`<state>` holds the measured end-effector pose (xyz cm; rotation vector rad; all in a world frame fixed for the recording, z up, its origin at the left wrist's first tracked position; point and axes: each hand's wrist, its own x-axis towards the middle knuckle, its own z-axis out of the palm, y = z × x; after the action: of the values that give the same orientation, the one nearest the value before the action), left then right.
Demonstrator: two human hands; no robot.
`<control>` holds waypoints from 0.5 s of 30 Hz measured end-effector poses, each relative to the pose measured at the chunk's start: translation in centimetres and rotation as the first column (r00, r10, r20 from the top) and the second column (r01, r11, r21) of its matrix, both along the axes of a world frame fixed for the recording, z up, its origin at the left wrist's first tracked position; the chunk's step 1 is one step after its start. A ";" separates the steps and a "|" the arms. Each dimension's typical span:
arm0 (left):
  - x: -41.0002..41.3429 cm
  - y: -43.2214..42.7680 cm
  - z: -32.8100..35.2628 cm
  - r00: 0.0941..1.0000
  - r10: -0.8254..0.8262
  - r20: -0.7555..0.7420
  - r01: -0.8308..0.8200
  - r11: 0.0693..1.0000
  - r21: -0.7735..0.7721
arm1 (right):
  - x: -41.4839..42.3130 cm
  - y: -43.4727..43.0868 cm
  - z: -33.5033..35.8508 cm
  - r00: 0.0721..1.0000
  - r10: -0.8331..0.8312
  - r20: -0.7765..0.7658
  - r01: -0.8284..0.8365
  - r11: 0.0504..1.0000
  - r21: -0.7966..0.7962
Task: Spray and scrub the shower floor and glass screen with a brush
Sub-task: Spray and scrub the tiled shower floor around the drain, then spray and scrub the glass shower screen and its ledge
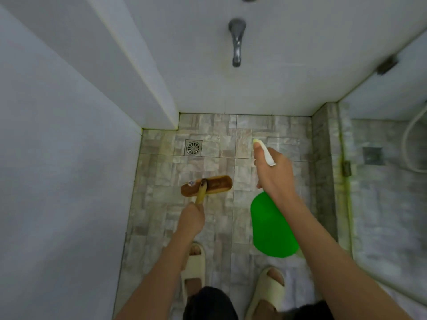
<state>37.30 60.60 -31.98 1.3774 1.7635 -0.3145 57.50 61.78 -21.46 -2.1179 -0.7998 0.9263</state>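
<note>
A brown wooden scrub brush [216,185] rests head-down on the grey stone-tiled shower floor [166,172]. My left hand [191,220] is closed around its yellowish handle. My right hand [273,175] grips the white trigger head of a green spray bottle [270,229], with the nozzle pointing away from me over the floor near the back wall. The glass screen [381,181] stands on the right, with a green-stained lower edge and a metal hinge.
A round metal drain [193,147] sits in the floor beyond the brush. A metal tap [236,40] juts from the white back wall. A white wall closes the left side. My feet in cream slippers [194,262] stand on the near floor.
</note>
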 end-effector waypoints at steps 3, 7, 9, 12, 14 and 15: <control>0.2 -1.9 8.6 0.994 0.078 0.078 -0.084 0.994 0.075 | 0.1 -0.6 7.6 1.000 -0.001 0.012 0.000 1.000 0.016; 0.6 -3.4 20.4 0.983 0.080 0.163 -0.105 0.982 0.155 | 0.7 -2.1 17.8 1.000 0.012 0.024 -0.013 0.999 0.032; 1.0 -3.3 26.4 0.978 0.067 0.200 -0.110 0.970 0.215 | 1.1 -3.2 22.9 0.999 0.004 0.041 -0.006 0.999 0.047; 1.4 -1.9 34.7 0.980 -0.003 0.198 -0.066 0.938 0.340 | 1.9 -4.6 30.3 0.995 -0.025 0.093 0.014 0.993 0.119; 1.6 -0.6 40.1 0.974 -0.059 0.217 -0.038 0.907 0.419 | 2.6 -5.5 35.2 0.989 -0.080 0.128 0.055 0.981 0.184; 1.8 0.3 42.4 0.970 -0.079 0.228 -0.034 0.891 0.454 | 2.9 -5.7 37.5 0.985 -0.111 0.134 0.080 0.972 0.219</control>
<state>39.06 60.89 10.41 1.6827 1.6756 0.2706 60.45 56.07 16.05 -2.0321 -0.8226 0.6115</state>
